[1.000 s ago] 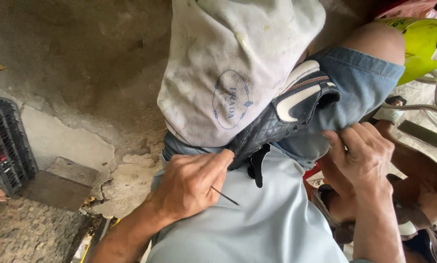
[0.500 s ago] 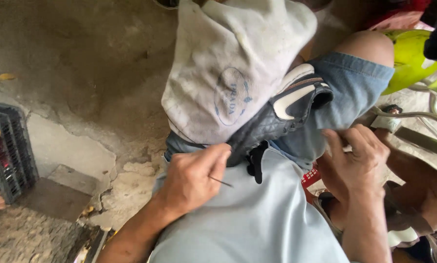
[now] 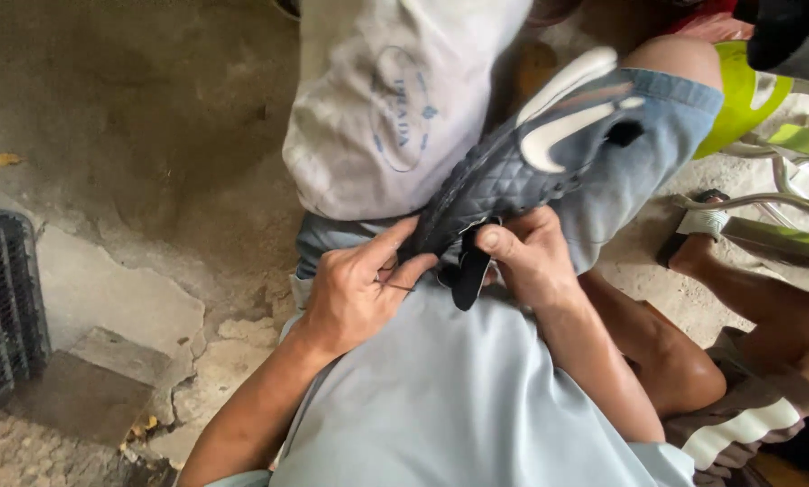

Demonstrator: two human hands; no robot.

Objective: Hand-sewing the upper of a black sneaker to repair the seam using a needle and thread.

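My right hand has come in from the side to grip the dark quilted shoe resting on my knee, beside my left hand, which pinches a thin needle at its heel, so stitching can proceed.

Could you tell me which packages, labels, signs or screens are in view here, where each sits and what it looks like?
White cloth bag: hangs over the knee, above the left hand; dirty, creased, with a round blue printed emblem.
Dark quilted shoe: on the lap, gripped by the right hand; curved white logo marks on its side.
No screens or signs show.
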